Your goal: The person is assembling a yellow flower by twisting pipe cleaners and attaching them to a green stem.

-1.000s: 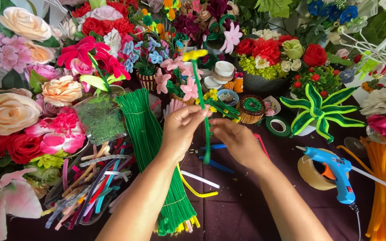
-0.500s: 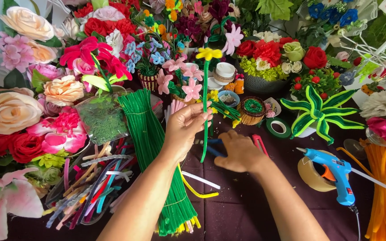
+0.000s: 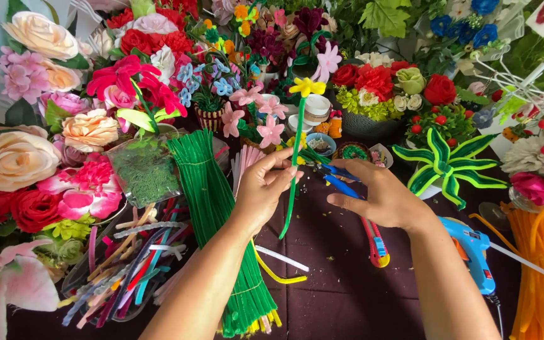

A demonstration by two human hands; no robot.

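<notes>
Head view: a thin green pipe-cleaner stem w/ small yellow flower top (image 3: 296, 160) is pinched upright by the left hand (image 3: 267, 187), fingers clamped on it mid-stem. Blue-handled pliers (image 3: 340, 178) are gripped by the right hand (image 3: 382, 195), just beside the stem, above the dark purple tablecloth (image 3: 347, 296). A bundle of green pipe cleaners (image 3: 215, 208) is seen left of the hands.

Yellow flower on green stem (image 3: 295, 151) has been raised and stood nearly upright in the left hand (image 3: 266, 189), with its bloom now seen well above the fingertips rather than level with the pot behind it. Right hand (image 3: 379, 198), pressed flat on the counter (image 3: 347, 296) half a second ago, has been lifted, and blue-handled scissors (image 3: 338, 179) have been taken into its grip beside the stem. Red and yellow utility knife (image 3: 376, 242), earlier mostly covered by that hand, is now exposed.
</notes>
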